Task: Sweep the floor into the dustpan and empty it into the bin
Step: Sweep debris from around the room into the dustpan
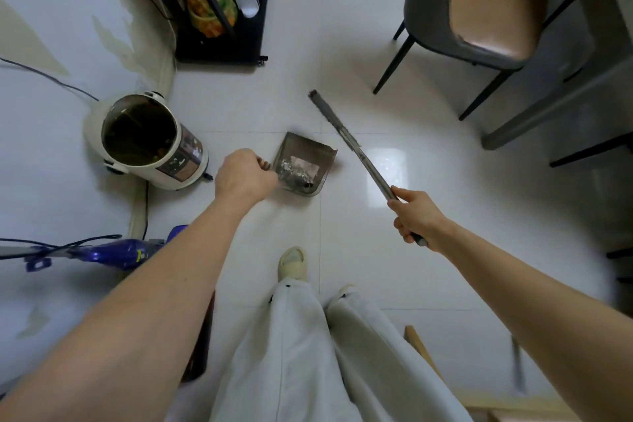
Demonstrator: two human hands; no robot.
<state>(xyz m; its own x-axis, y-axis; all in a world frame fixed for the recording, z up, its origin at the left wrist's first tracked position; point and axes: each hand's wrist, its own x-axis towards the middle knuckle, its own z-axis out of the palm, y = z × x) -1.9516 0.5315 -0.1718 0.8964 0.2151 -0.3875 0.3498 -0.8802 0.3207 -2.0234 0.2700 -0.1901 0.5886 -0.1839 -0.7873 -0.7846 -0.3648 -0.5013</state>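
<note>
head view looking down at pale glossy floor tiles (pixel 376 44). nearest: the person's light trousers (pixel 294 353) and a slipper (pixel 292 262), w/ both bare forearms reaching fwd.

right hand (pixel 416 217), near right: fingers wrapped tight round the broom (pixel 356 151) handle. the handle slants up-left to a narrow dark head, which sits right of the dustpan and a bit farther, apart from it. can't tell if the bristles touch the floor.

left hand (pixel 244 173), centre: fingers curled round the handle of the dustpan (pixel 303 163), which holds crumpled foil and paper scraps. can't tell if it's lifted or resting on the floor.

left of that hand, close by: the bin (pixel 144 137), white, lid open, dark inside, mouth tipped toward the viewer.

likely step: carrying the loaded pan to the bin. to do it well: keep the pan level or tipped back so scraps don't slide off the lip, bring the lip over the bin's opening before tilting, tip slowly, keep the broom clear.

farther: purple vacuum (pixel 113 252) far left, black storage cart (pixel 222 27) beyond, grey chair (pixel 479 10) far right.
</note>
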